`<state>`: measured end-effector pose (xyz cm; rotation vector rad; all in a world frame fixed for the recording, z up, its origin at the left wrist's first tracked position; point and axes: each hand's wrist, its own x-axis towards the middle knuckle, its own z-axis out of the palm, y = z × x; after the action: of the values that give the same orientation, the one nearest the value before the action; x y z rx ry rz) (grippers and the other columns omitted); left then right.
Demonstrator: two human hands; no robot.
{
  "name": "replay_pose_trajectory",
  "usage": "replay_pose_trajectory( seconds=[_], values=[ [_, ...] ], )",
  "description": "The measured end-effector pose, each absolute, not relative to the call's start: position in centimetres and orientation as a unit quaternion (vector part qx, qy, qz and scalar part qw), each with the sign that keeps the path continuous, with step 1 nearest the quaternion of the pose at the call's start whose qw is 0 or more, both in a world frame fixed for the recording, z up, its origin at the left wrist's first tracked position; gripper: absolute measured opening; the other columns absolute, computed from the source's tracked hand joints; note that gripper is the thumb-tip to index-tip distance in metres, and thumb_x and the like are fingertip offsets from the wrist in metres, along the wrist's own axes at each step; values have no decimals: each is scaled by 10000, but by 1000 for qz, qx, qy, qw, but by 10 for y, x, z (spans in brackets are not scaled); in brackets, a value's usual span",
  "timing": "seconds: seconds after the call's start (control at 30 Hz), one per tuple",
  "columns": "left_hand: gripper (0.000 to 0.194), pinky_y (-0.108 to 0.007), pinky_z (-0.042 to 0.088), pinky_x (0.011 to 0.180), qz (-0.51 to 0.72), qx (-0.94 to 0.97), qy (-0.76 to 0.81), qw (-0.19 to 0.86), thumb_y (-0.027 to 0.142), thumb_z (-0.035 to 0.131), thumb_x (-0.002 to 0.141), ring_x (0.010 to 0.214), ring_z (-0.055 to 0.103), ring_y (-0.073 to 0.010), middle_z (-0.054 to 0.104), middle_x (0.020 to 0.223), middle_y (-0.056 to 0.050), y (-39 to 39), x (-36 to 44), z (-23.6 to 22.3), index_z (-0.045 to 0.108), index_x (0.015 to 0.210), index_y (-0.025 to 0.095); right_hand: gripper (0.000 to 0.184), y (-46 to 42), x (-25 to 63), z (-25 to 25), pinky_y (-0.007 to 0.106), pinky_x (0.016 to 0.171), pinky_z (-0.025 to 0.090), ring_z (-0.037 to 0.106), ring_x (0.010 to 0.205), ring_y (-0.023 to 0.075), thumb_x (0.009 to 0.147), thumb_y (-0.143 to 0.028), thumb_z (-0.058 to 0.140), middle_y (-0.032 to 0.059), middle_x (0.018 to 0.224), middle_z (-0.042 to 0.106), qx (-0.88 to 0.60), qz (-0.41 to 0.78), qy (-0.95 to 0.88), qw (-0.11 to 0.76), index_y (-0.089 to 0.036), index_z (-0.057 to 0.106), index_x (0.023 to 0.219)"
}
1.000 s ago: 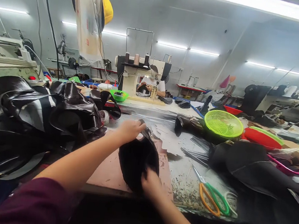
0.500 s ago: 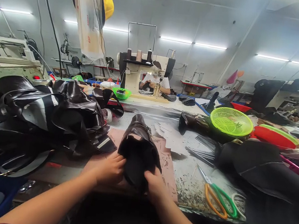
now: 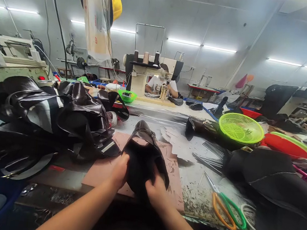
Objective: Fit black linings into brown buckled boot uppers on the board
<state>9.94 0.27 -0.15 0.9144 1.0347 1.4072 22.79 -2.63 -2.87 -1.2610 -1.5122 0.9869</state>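
A dark brown leather boot upper [image 3: 144,133] lies on a pinkish board [image 3: 99,175] in front of me, its toe end pointing away and its black-lined opening facing me. My left hand [image 3: 120,170] grips the left edge of that opening with the fingers closed. At the right side my right hand [image 3: 157,189] is closed on the lining, thumb on the near side and its fingertips partly lost in the dark inside. Scissors [image 3: 222,202] with one orange and one green handle lie to the right of the board.
A heap of dark leather uppers [image 3: 79,111] fills the left. At right are a green mesh basket [image 3: 241,128], a red basket [image 3: 284,144], thin strips [image 3: 212,154] and black pieces [image 3: 270,175]. Across the table a person [image 3: 156,84] sits behind a sewing machine [image 3: 138,78].
My left hand has shifted up along the opening's left edge, and the fingers of my right hand reach further into the lining. The whole view has swung slightly left.
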Motion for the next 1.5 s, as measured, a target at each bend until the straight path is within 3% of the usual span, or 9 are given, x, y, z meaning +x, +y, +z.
replay_pose_trajectory(
  seconds=[0.13,0.23,0.37,0.47,0.6,0.73,0.93,1.07,1.5],
  values=[
    [595,-403,382,972,613,413,406,537,518,449,746,1141,485,-267,554,1198,-117,-8,106,-25,418,1218,156,740,-25,234,-38,364,1061,286,366,1259,216,633,-84,419,115,1326,451,-527,376,-628,432,-72,292,1362],
    [693,-429,337,1006,521,560,494,414,384,598,660,1166,458,-286,510,1255,-135,-5,103,-41,364,1263,138,693,-23,244,-36,341,1013,350,436,1207,211,654,-64,421,100,1277,509,-550,332,-663,384,-111,348,1341],
    [440,-434,392,952,354,670,553,345,218,511,717,1067,542,-282,614,1119,-123,9,96,-46,511,1144,113,322,-16,262,-25,334,800,475,630,905,252,759,-167,466,119,925,688,-626,263,-694,238,-124,641,1025],
    [336,-417,482,831,299,671,568,371,212,569,681,917,618,-306,677,957,-130,12,96,-45,614,990,88,234,-11,275,-28,352,726,482,640,841,294,727,-243,577,148,839,692,-636,263,-698,197,-109,682,887],
    [311,-347,524,744,251,681,565,391,179,577,679,836,649,-265,699,889,-90,11,98,-46,636,975,106,325,-7,287,-39,358,801,465,603,961,288,730,-201,587,153,982,667,-625,276,-702,201,-113,632,1039],
    [358,-376,509,787,232,693,572,373,227,621,671,891,632,-285,690,922,-103,11,101,-49,628,1007,104,401,-4,297,-45,360,913,411,519,1111,251,809,-194,484,129,1161,588,-626,273,-693,233,-137,516,1205],
    [412,-356,444,902,218,712,583,325,256,633,684,1042,570,-275,644,1076,-106,8,108,-55,601,1080,146,422,-1,306,-49,354,880,448,569,1031,258,704,-152,600,118,1058,638,-601,299,-705,229,-131,575,1125],
    [318,-342,496,779,182,716,593,321,288,657,665,874,636,-268,691,926,-94,8,107,-53,657,951,148,480,1,306,-48,355,943,410,502,1133,234,734,-124,550,95,1212,553,-601,287,-697,266,-173,504,1209],
    [233,-286,510,705,158,738,589,290,241,615,692,790,650,-223,699,865,-70,12,103,-55,659,898,142,384,3,309,-59,357,859,449,572,1018,260,714,-236,628,105,1038,642,-624,282,-679,264,-174,587,1091]
  ],
)
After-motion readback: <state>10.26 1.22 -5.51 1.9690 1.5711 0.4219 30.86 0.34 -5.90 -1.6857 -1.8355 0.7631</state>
